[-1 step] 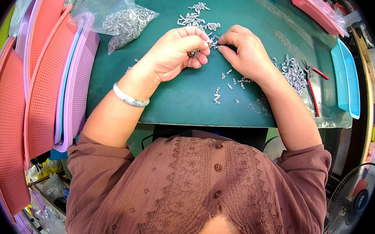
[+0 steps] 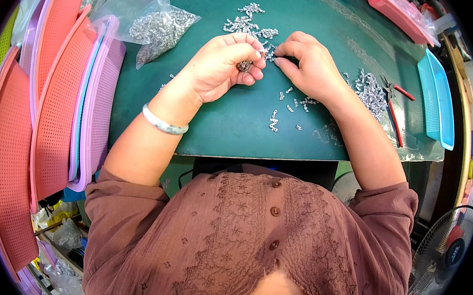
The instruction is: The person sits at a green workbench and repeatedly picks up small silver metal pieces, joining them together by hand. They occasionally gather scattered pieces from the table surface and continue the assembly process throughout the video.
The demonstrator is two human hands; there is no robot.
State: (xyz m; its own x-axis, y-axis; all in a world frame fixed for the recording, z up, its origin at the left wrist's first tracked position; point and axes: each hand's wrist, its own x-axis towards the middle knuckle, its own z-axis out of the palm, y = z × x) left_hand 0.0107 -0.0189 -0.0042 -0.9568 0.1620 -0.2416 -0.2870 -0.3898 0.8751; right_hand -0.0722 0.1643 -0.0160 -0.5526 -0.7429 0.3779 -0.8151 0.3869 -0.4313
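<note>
My left hand [image 2: 223,64], a pale bangle on its wrist, is closed above the green table. Thumb and forefinger pinch a small silver metal piece, and a clump of small metal parts [image 2: 245,66] shows inside its curled fingers. Close by on the right, my right hand [image 2: 308,62] has thumb and fingertips drawn together at a small silver metal piece [image 2: 270,55]; its exact grip is partly hidden. Beyond both hands lies a loose pile of small silver metal pieces [image 2: 242,25]. Several single pieces and short linked ones [image 2: 274,120] are scattered nearer to me.
A clear bag of metal parts [image 2: 165,30] lies at the left, beside stacked pink and purple perforated baskets [image 2: 100,99]. Right of my forearm are another silver pile [image 2: 371,94], red-handled pliers [image 2: 395,115] and a blue basket [image 2: 436,101]. A fan [image 2: 445,255] stands at lower right.
Both hands stay in nearly the same place. The clump of metal parts in my left fingers shows slightly more.
</note>
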